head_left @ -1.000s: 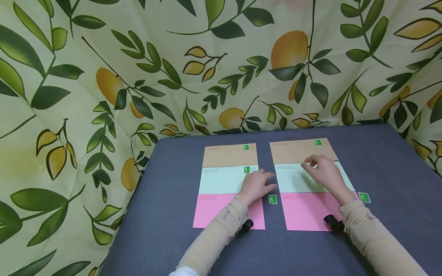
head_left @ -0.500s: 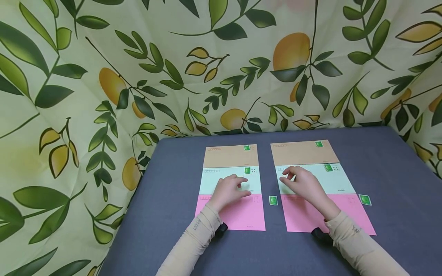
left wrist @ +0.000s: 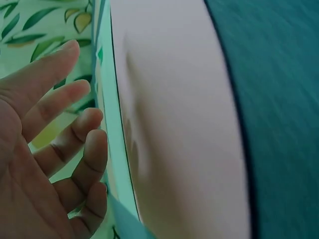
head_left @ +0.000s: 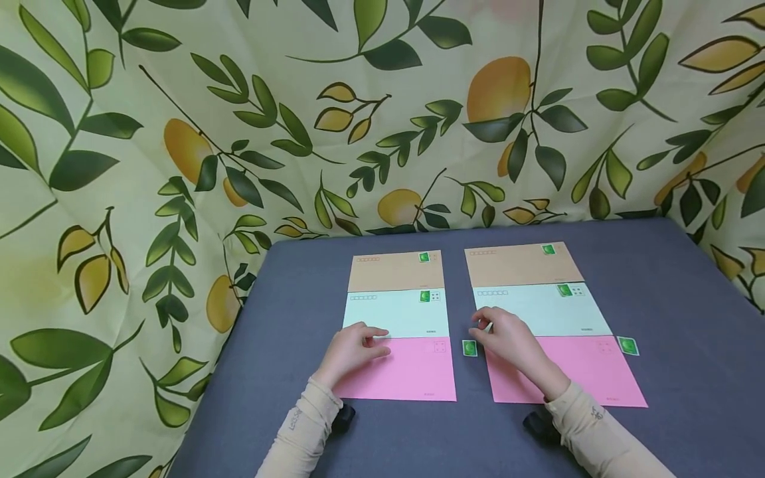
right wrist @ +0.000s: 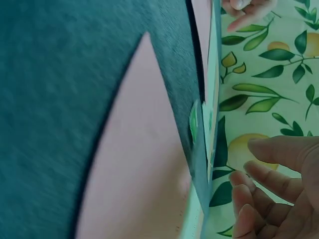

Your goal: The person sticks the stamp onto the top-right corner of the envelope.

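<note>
My left hand (head_left: pixel 354 353) is held over the left edge of the left pink envelope (head_left: pixel 412 378), fingers loosely bent and nothing between them. In the left wrist view its thumb and fingers (left wrist: pixel 92 154) are spread apart. My right hand (head_left: pixel 509 342) hovers over the left side of the right-hand mint and pink envelopes, its fingertips close over a loose green stamp (head_left: pixel 469 348) lying between the columns. Nothing is between the fingers (right wrist: pixel 279 181) in the right wrist view. Green stamps sit on the left mint envelope (head_left: pixel 388 312) and the right mint envelope (head_left: pixel 538 309).
Brown envelopes, left (head_left: pixel 394 273) and right (head_left: pixel 520 269), top both columns, each bearing a green stamp. Another loose stamp (head_left: pixel 628 346) lies at the edge of the right pink envelope (head_left: pixel 586 372). Behind the grey-blue table (head_left: pixel 299 285) hangs a leaf-patterned curtain (head_left: pixel 335 153).
Both hands have moved left and nearer the person. The right hand has left the upper right of the mint envelope, uncovering its stamp, and now hovers by the loose middle stamp.
</note>
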Available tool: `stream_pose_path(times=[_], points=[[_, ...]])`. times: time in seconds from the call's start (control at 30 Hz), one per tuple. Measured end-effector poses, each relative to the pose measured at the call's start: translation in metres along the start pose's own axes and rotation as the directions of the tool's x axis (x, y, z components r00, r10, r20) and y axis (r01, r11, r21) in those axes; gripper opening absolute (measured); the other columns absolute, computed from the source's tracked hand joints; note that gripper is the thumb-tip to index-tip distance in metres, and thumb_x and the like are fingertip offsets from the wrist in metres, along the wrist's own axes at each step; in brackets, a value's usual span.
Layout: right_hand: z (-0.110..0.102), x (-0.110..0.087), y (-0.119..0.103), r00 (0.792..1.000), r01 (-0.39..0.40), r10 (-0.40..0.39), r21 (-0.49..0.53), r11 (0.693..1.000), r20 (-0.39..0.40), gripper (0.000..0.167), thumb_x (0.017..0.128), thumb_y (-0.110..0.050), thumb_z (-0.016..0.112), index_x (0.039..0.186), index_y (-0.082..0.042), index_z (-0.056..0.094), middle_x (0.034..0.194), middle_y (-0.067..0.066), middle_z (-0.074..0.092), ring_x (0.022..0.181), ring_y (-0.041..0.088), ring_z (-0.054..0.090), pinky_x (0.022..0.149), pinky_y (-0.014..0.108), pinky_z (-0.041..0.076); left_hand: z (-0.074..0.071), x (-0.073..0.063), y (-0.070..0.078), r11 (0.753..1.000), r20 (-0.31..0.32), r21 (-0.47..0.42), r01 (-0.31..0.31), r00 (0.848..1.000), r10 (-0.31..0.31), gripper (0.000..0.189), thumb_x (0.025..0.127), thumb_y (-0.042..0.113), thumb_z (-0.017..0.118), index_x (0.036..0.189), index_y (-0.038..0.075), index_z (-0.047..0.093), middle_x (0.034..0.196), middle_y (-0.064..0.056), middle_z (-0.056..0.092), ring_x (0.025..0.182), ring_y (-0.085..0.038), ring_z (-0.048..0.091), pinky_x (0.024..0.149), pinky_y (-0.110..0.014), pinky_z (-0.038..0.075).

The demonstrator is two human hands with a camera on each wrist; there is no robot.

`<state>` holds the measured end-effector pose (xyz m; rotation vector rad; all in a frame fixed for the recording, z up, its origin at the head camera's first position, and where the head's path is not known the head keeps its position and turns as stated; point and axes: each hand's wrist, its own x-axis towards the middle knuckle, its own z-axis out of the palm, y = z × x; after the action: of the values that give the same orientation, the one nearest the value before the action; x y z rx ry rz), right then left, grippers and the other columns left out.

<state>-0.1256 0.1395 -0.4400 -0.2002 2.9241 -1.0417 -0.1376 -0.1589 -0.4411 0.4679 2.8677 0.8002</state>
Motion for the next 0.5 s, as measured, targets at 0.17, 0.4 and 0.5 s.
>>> stream_pose_path(times=[0.17,0.4,0.5], points=[[0.006,-0.002,0.000,1.000,0.010,-0.010,-0.027,1.000,0.029,0.021,0.080,-0.014,0.069,0.097,-0.002,0.066,0.081,0.004,0.060,0.069,0.014,0.051,0.063,0.028,0.043,-0.005,-0.010,-0.012,0.998,-0.015,-0.040,0.051,0.999,-0.052,0.032,0.077,0.029,0.075,0.107,0.018,0.072,0.067,0.003,0.051,0.061,-0.010,0.041,0.055,-0.021,0.031],[0.017,-0.003,0.003,0.997,0.045,-0.039,-0.090,0.995,0.065,0.024,0.077,-0.011,0.069,0.097,0.002,0.068,0.081,0.006,0.060,0.069,0.014,0.049,0.064,0.029,0.043,-0.007,-0.019,-0.026,0.992,-0.017,-0.065,0.105,0.994,-0.106,0.038,0.075,0.027,0.076,0.112,0.018,0.070,0.090,-0.005,0.068,0.071,-0.012,0.048,0.061,-0.024,0.038],[0.020,-0.004,0.002,0.996,0.050,-0.041,-0.123,0.991,0.077,0.024,0.077,-0.011,0.069,0.097,0.002,0.068,0.082,0.007,0.058,0.069,0.015,0.049,0.064,0.030,0.043,-0.007,-0.023,-0.032,0.990,0.003,-0.071,0.122,0.993,-0.122,0.044,0.075,0.028,0.077,0.117,0.018,0.067,0.102,-0.009,0.069,0.076,-0.013,0.051,0.065,-0.026,0.040]])
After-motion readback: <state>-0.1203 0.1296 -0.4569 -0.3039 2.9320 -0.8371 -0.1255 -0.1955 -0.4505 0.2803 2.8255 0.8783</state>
